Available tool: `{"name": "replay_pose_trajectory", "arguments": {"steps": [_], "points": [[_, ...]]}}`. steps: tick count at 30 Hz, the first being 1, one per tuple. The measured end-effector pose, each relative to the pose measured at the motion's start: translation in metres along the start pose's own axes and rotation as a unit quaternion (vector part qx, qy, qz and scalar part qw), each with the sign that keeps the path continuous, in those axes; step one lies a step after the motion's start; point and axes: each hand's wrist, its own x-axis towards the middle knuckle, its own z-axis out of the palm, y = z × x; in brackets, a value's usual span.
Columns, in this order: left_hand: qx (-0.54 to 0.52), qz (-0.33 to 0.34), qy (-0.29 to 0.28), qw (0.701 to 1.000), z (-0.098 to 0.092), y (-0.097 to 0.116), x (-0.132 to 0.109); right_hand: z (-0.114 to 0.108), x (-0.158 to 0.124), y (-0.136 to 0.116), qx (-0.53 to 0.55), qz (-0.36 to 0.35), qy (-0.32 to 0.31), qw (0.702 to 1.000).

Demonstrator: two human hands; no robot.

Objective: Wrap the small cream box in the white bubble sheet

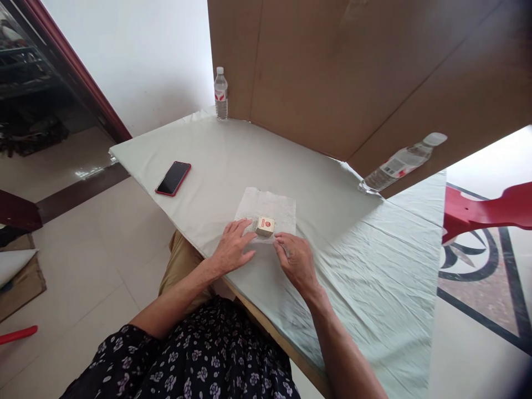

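A small cream box (265, 225) with red print on its top lies near the front edge of a thin whitish, wrinkled sheet (266, 202), which is spread on the table. To the left of the box, my left hand (235, 245) has its fingers spread, the tips over the sheet's left front part. Nothing shows in it. My right hand (296, 256) is on the other side, close to the sheet's right front edge, with thumb and fingers apart. Neither hand holds the box. Whether the fingertips touch the sheet is hard to see.
A pale green cloth (353, 266) covers the table. A phone with a red case (173, 178) lies near the left edge. Two water bottles, one upright (221, 97) and one tilted (399, 166), stand against a large cardboard panel (332, 72). A red chair (486, 208) stands to the right.
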Motion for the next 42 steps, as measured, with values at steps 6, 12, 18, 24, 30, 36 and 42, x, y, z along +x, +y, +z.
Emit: {"name": "replay_pose_trajectory", "arguments": {"steps": [6, 12, 18, 24, 30, 36, 42], "points": [[-0.135, -0.106, 0.056, 0.984, 0.006, 0.004, 0.040, 0.003, 0.030, 0.014, 0.141, 0.108, 0.001, 0.984], [-0.292, -0.192, 0.047, 0.936, 0.009, -0.002, 0.064, 0.016, 0.050, 0.027, 0.249, 0.211, -0.021, 0.945], [-0.357, -0.202, 0.052, 0.910, 0.020, -0.007, 0.068, 0.021, 0.052, 0.025, 0.248, 0.223, -0.014, 0.943], [-0.351, -0.198, 0.060, 0.913, 0.020, -0.007, 0.063, 0.022, 0.046, 0.017, 0.245, 0.216, -0.002, 0.945], [-0.361, -0.200, 0.060, 0.909, 0.019, -0.008, 0.058, 0.022, 0.040, 0.013, 0.236, 0.226, 0.001, 0.945], [-0.344, -0.208, 0.052, 0.914, 0.018, -0.006, 0.059, 0.023, 0.036, 0.013, 0.238, 0.227, 0.009, 0.944], [-0.340, -0.220, 0.019, 0.914, 0.012, -0.007, 0.062, 0.019, 0.036, 0.025, 0.196, 0.217, 0.022, 0.956]]}}
